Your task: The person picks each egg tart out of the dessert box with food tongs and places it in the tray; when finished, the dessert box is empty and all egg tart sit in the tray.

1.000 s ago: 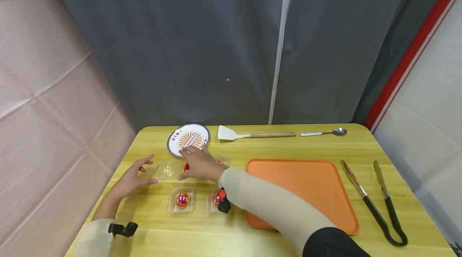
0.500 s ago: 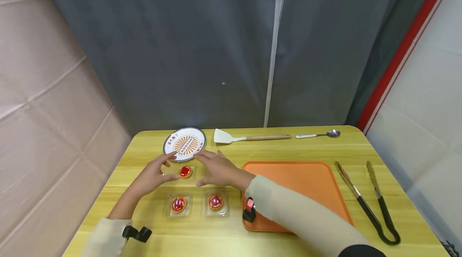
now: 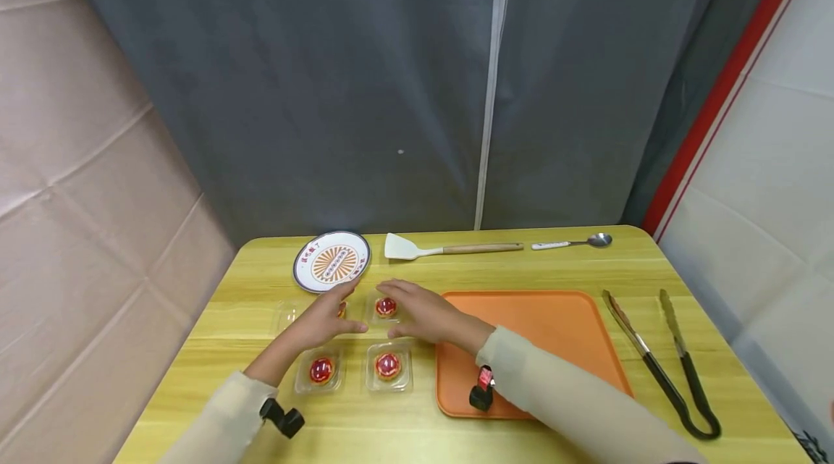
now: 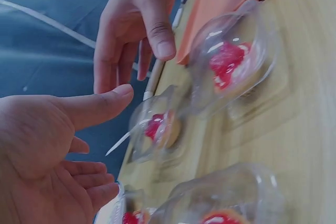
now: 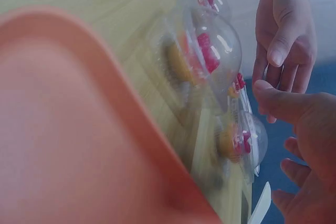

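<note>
A small red-topped tart [image 3: 386, 307] sits in a clear domed plastic box at the back right of its group, seen also in the right wrist view. My left hand [image 3: 321, 321] hovers to its left and my right hand [image 3: 426, 313] to its right. Neither hand holds anything; their fingers extend toward each other above the table. The back-left tart [image 3: 342, 310] lies partly behind my left fingers, beside a clear lid [image 3: 287, 314] folded open to its left. Nearer me, two more boxed tarts stand under clear lids: one at left [image 3: 321, 370], one at right [image 3: 388, 367].
A round patterned plate [image 3: 332, 262] lies at the back left. Right of it are a white spatula [image 3: 456, 249] and a spoon [image 3: 573, 242]. An orange tray [image 3: 541, 355] lies right of the tarts, with black-handled tongs [image 3: 671, 370] beyond it.
My right hand has lifted off the back-left tart and moved right. My left hand has moved right from the opened lid, past the back-left tart. The back-right tart has come into view between them.
</note>
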### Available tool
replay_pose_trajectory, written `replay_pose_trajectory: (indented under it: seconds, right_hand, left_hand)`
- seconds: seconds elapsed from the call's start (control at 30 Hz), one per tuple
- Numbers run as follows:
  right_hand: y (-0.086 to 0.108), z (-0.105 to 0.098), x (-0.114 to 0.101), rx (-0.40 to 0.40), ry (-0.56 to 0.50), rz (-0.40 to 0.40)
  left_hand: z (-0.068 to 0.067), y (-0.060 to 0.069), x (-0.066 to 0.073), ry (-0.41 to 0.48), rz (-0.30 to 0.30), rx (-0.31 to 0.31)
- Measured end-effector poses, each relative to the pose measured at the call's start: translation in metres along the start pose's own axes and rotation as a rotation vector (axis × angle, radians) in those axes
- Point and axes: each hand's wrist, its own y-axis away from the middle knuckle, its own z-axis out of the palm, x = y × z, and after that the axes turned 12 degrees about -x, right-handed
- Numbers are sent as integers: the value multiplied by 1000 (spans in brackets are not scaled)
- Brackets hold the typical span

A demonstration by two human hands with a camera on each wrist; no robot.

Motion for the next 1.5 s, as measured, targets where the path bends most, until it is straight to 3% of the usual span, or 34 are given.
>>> replay_pose_trajectory:
  seconds: [0.27,0.53,0.77,1.0,1.17,1.33,1.5]
  right_hand:
    - [1,5,9,-21,27,-16]
    - [1,9,12,-41,21,-16]
    - [-2,11,13,-24,52,2]
    - [-9,14,16,11,97,2]
    - [-15,19,19,41,124,-6]
    - [-16,21,21,42,127,3]
    - [-17,21,22,48,109,15]
  left_hand:
    - [11,-10,0,4,-17,-40]
    - [17,-16,-1,-7,-56,-38]
    - [18,-22,-1,-13,-113,-33]
    - [19,-26,-2,-37,-122,-45]
    - [20,-30,1,-97,-153,-53]
    - [21,-35,5,-189,-160,-25]
    - [23,-40,9,-213,-187,6]
